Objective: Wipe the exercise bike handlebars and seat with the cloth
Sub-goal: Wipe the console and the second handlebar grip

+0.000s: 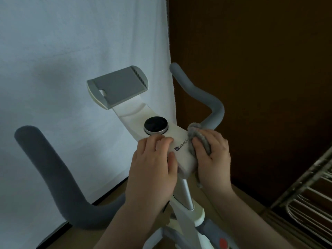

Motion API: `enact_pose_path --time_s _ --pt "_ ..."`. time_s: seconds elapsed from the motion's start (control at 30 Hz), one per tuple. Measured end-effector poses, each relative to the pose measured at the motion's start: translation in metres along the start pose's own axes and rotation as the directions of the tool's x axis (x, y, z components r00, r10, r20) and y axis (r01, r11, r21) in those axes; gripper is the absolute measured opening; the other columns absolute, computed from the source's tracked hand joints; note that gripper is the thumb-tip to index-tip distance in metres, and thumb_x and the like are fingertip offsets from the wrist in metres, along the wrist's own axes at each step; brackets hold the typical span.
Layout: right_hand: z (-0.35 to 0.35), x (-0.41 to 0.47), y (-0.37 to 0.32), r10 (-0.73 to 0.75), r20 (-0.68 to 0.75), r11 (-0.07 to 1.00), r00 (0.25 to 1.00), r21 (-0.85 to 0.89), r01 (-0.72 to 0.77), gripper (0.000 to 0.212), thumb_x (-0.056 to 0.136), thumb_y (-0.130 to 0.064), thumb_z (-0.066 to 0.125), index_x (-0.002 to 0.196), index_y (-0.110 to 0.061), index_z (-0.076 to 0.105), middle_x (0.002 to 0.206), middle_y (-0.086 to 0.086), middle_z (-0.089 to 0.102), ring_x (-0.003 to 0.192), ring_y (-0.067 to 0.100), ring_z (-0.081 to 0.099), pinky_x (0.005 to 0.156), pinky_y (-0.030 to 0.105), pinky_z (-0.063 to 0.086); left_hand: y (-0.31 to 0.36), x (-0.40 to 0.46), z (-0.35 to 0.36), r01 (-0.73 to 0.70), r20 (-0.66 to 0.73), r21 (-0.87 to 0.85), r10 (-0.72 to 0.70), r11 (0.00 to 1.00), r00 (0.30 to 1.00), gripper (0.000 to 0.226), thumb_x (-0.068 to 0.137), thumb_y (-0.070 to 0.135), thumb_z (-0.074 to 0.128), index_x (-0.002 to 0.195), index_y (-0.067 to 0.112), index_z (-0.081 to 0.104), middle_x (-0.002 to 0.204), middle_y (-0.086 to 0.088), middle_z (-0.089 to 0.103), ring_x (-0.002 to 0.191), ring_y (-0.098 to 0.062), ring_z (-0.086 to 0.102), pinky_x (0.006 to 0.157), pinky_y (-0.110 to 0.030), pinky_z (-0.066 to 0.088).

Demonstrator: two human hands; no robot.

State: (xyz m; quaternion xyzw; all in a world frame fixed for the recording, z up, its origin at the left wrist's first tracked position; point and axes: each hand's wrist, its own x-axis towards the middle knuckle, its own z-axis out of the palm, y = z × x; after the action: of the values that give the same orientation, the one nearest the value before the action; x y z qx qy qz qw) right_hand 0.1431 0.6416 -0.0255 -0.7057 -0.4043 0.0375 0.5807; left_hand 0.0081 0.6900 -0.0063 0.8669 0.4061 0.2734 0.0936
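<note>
A white exercise bike fills the middle of the view. Its white centre console (179,141) carries a round black knob (156,126) and a grey tablet holder (117,86) beyond it. Grey foam handlebars curve out to the left (53,169) and to the right (203,94). My left hand (154,164) grips the near left edge of the console, fingers curled over its top. My right hand (213,155) holds a bunched grey cloth (199,139) against the console's right side, at the base of the right handlebar. The seat is out of view.
A pale blue-white sheet (71,51) hangs behind the bike on the left. A dark brown wall (260,60) stands on the right. A metal wire rack (309,200) sits at the lower right. The bike's white frame post (186,194) runs down between my forearms.
</note>
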Motion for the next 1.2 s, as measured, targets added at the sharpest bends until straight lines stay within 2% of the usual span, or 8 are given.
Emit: enact_pose_path --time_s 0.17,0.4,0.63,0.73,0.83,1.0,1.1,1.2 --pt "0.012 -0.039 -0.005 0.124 -0.127 0.980 0.984 0.174 -0.101 0.036 0.094 -0.026 0.055 0.116 -0.054 0.047 0.125 -0.020 0.047 0.122 0.004 0.037 0.102 0.028 0.036 -0.002 -0.004 -0.003 -0.059 0.006 0.000 0.059 0.998 0.998 0.042 0.087 0.044 0.040 0.121 0.025 0.057 0.122 0.006 0.057 0.115 -0.011 0.047 0.087 -0.021 0.040" --pt "0.023 -0.043 -0.005 0.247 -0.200 0.927 0.948 0.334 -0.171 0.034 0.094 -0.028 0.055 0.115 -0.055 0.050 0.123 -0.025 0.045 0.124 0.009 0.042 0.107 0.038 0.040 -0.004 -0.004 0.000 -0.133 0.043 0.021 0.132 0.991 0.990 0.042 0.089 0.042 0.038 0.124 0.024 0.054 0.126 0.003 0.056 0.118 -0.015 0.046 0.084 -0.026 0.048" --pt "0.018 -0.051 -0.008 0.232 -0.212 0.958 0.949 0.218 -0.185 0.032 0.091 -0.027 0.061 0.123 -0.027 0.061 0.121 -0.015 0.046 0.117 0.007 0.046 0.098 0.029 0.046 -0.006 -0.003 0.000 -0.164 0.057 0.000 0.164 0.986 0.985 0.044 0.088 0.042 0.039 0.125 0.022 0.053 0.128 0.002 0.054 0.120 -0.017 0.044 0.086 -0.031 0.053" --pt "0.021 -0.059 -0.012 0.019 -0.207 0.999 0.978 -0.041 -0.028 0.035 0.092 -0.037 0.056 0.126 -0.031 0.059 0.126 -0.012 0.044 0.115 0.007 0.041 0.090 0.014 0.038 -0.007 -0.003 -0.002 -0.171 0.057 -0.014 0.172 0.985 0.984 0.043 0.088 0.040 0.040 0.124 0.021 0.054 0.128 0.000 0.055 0.121 -0.019 0.045 0.087 -0.034 0.054" --pt "0.007 -0.048 -0.007 -0.116 -0.149 0.957 0.982 -0.282 0.070 0.044 0.092 -0.050 0.046 0.125 -0.026 0.061 0.122 -0.007 0.046 0.109 0.011 0.043 0.082 0.008 0.036 -0.007 -0.002 -0.001 -0.161 0.081 -0.018 0.161 0.987 0.984 0.041 0.089 0.040 0.042 0.126 0.024 0.051 0.130 0.004 0.052 0.123 -0.015 0.040 0.091 -0.034 0.052" --pt "-0.002 -0.052 -0.005 -0.153 0.016 0.939 0.988 -0.309 0.151 0.054 0.090 -0.057 0.049 0.135 -0.028 0.052 0.127 -0.008 0.039 0.116 0.005 0.037 0.084 0.010 0.039 -0.009 -0.002 -0.004 -0.146 0.083 -0.080 0.153 0.986 0.985 0.039 0.091 0.033 0.048 0.129 0.026 0.050 0.134 0.006 0.048 0.127 -0.013 0.035 0.096 -0.030 0.048" --pt "-0.009 -0.030 -0.004 -0.091 -0.049 0.945 0.995 -0.319 0.070 0.042 0.092 -0.046 0.050 0.128 -0.025 0.058 0.121 -0.010 0.044 0.109 0.005 0.040 0.082 0.020 0.047 -0.007 -0.002 -0.004 -0.145 0.081 -0.074 0.151 0.987 0.985 0.038 0.092 0.034 0.050 0.129 0.027 0.050 0.134 0.007 0.048 0.125 -0.012 0.036 0.095 -0.032 0.049" --pt "-0.004 -0.044 -0.007 -0.082 -0.088 0.960 0.993 -0.273 0.055 0.041 0.093 -0.040 0.046 0.134 -0.032 0.049 0.119 -0.014 0.045 0.107 0.003 0.042 0.081 0.016 0.042 -0.008 -0.004 -0.005 -0.129 0.081 -0.086 0.136 0.988 0.987 0.038 0.092 0.034 0.051 0.130 0.028 0.049 0.135 0.009 0.047 0.126 -0.010 0.035 0.096 -0.031 0.049"
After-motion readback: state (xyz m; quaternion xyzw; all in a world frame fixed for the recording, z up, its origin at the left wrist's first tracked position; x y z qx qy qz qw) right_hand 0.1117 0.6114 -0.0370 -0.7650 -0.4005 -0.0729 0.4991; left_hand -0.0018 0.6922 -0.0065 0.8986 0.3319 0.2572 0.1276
